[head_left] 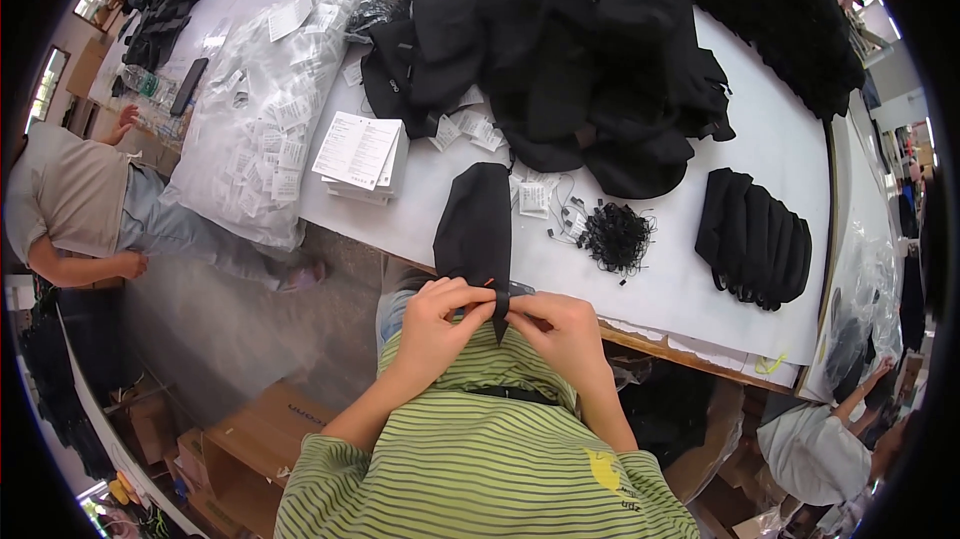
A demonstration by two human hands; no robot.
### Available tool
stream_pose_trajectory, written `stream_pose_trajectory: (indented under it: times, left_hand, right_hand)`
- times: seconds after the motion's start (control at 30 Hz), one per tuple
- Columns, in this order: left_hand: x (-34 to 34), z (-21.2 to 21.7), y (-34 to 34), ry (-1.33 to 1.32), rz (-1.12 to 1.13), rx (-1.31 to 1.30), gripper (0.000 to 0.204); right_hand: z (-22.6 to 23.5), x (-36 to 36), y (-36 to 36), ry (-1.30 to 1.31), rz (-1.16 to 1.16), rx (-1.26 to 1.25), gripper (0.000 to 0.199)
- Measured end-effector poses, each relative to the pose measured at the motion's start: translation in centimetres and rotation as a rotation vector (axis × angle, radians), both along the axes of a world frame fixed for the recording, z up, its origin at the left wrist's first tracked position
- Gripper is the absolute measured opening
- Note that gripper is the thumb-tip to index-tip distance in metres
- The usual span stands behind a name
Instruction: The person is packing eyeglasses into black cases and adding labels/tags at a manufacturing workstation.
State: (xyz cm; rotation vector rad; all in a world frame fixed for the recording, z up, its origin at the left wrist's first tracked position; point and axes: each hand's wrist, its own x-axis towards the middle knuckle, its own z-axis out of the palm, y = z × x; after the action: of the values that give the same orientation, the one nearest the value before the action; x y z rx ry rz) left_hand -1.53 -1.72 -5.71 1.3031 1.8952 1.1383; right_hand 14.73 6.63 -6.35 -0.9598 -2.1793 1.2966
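A flat black fabric piece [475,224] with a rounded far end lies over the table's near edge. At its narrow near end, my left hand [440,324] pinches a black strap [501,305] between thumb and fingertips. My right hand [562,329] is closed on the same strap from the other side, its fingertips almost meeting the left ones. A small grey or dark piece [520,288] shows just beyond the right fingers; its kind is unclear. The fingers hide part of the strap.
A heap of black fabric pieces [560,59] covers the table's far middle. Around my work are a stack of white cards [358,151], a clear bag of labels [265,119], black tag cords [618,236] and folded black pieces [755,239]. People stand left [80,189] and right [815,454].
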Motion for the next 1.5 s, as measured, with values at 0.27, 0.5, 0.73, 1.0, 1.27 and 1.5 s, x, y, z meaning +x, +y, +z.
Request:
stream_pose_trajectory:
  times: [0.27,0.5,0.73,1.0,1.27,1.5]
  left_hand:
    - [-0.1,1.7,1.0,-0.193,0.073,0.120,0.007]
    - [0.8,1.9,1.0,-0.723,-0.083,-0.055,0.009]
    - [1.5,2.7,1.3,-0.576,-0.147,-0.131,0.006]
    - [1.7,2.4,1.5,-0.425,-0.180,-0.129,0.007]
    - [1.3,2.3,1.5,-0.381,-0.198,-0.122,0.010]
    - [1.1,2.4,1.5,-0.363,-0.194,-0.121,0.011]
  right_hand:
    - [-0.7,1.7,-0.3,0.377,-0.270,-0.572,0.011]
    - [0.3,2.6,-0.2,0.663,-0.264,-0.795,0.012]
    - [0.0,2.3,-0.7,0.608,-0.308,-0.828,0.010]
    - [0.0,1.9,-0.9,0.548,-0.317,-0.789,0.013]
    - [-0.2,1.8,-1.1,0.480,-0.312,-0.688,0.010]
    - [0.0,1.8,-1.0,0.511,-0.343,-0.793,0.010]
